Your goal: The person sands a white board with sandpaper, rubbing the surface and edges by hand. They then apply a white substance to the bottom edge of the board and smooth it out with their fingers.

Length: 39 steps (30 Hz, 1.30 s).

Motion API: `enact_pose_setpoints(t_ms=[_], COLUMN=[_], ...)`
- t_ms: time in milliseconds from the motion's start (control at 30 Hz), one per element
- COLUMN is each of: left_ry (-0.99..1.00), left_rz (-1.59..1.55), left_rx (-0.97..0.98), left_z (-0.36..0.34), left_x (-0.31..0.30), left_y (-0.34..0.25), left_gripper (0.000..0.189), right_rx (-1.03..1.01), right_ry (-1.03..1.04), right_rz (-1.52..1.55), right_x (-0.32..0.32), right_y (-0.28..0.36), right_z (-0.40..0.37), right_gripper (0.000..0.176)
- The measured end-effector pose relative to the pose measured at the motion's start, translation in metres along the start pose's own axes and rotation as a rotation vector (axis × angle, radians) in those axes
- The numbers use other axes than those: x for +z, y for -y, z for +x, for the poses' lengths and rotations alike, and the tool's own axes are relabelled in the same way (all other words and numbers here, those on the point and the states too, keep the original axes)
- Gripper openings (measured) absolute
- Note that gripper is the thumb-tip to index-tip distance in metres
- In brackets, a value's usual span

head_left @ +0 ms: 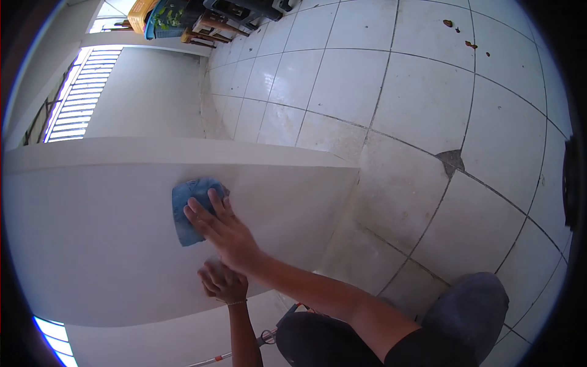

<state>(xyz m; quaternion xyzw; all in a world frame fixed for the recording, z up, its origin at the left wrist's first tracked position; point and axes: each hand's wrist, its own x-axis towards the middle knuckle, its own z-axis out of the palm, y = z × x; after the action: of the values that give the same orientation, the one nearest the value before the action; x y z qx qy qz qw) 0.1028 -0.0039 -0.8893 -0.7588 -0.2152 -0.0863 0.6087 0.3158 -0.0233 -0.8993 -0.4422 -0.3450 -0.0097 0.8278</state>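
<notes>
A folded blue cloth (pixel 194 214) lies flat against the side of a white wall (pixel 110 238), just below its top edge. My right hand (pixel 227 235) presses the cloth to that surface with its fingers spread over it, palm hidden. Lower down, my left hand (pixel 223 282), a thin bracelet at its wrist, rests on the same wall. Its fingers are apart and slightly bent, and nothing shows in them.
Pale floor tiles (pixel 348 79) spread to the right, with a dark broken patch (pixel 451 160) and small brown bits (pixel 471 44). Beside my knees is a thin metal pole (pixel 220 357). Wooden furniture (pixel 214 27) and a leafy plant (pixel 166 16) stand at the top, near a barred opening (pixel 82 92).
</notes>
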Motion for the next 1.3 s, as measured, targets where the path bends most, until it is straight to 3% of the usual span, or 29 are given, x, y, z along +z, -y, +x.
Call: enact_pose_setpoints(t_ms=[33, 100, 267, 333, 433, 533, 633, 733, 833, 933, 1033, 1133, 1233, 1300], left_ry=[0.004, 0.098, 0.226, 0.18, 0.065, 0.046, 0.133, 0.088, 0.076, 0.084, 0.113, 0.088, 0.022, -0.014], left_rz=[-0.017, -0.039, 0.02, -0.015, -0.026, -0.159, -0.22, -0.169, -0.183, -0.162, -0.132, -0.165, -0.167, -0.152], left_rx=[0.002, -0.009, -0.037, -0.13, -0.246, -0.278, -0.146, 0.104, 0.275, 0.344, 0.204, 0.027, -0.15, -0.24], left_z=[-0.001, 0.005, 0.093, 0.158, 0.243, 0.266, 0.24, 0.183, 0.126, 0.082, 0.042, 0.011, -0.021, -0.024], left_x=[0.0, -0.007, -0.04, -0.056, -0.068, -0.063, -0.046, -0.022, -0.013, -0.019, -0.022, -0.025, -0.019, -0.017], left_y=[0.002, 0.004, 0.019, 0.023, 0.02, -0.003, -0.033, -0.053, -0.048, -0.011, 0.031, 0.084, 0.122, 0.123], left_gripper=[0.048, 0.047, 0.054, 0.059, 0.068, 0.073, 0.074, 0.07, 0.06, 0.058, 0.06, 0.05, 0.046, 0.047], right_rx=[-0.093, -0.021, 0.521, 1.47, 1.09, 0.933, 0.928, 0.69, 0.235, 0.164, 0.038, -0.271, -0.326, -0.538], right_ry=[0.04, -0.065, -0.417, -0.192, -0.392, -0.544, -0.497, -0.332, -0.112, 0.14, 0.247, 0.502, 0.654, 0.579], right_rz=[-0.055, -0.016, -0.454, -0.375, -0.4, -0.267, -0.115, -0.095, -0.194, -0.251, -0.377, -0.531, -0.517, -0.657], right_x=[-0.003, 0.001, -0.059, -0.082, -0.078, -0.073, -0.081, -0.086, -0.09, -0.105, -0.104, -0.078, -0.036, -0.032], right_y=[-0.005, -0.064, -0.118, -0.135, -0.135, -0.107, -0.066, -0.029, -0.001, 0.009, 0.003, -0.017, -0.024, -0.059], right_z=[-0.001, -0.039, -0.116, -0.129, -0.141, -0.105, -0.057, -0.04, -0.045, -0.061, -0.059, -0.041, -0.021, -0.02], right_gripper=[0.052, 0.052, 0.047, 0.033, 0.023, 0.025, 0.029, 0.034, 0.039, 0.045, 0.051, 0.057, 0.062, 0.069])
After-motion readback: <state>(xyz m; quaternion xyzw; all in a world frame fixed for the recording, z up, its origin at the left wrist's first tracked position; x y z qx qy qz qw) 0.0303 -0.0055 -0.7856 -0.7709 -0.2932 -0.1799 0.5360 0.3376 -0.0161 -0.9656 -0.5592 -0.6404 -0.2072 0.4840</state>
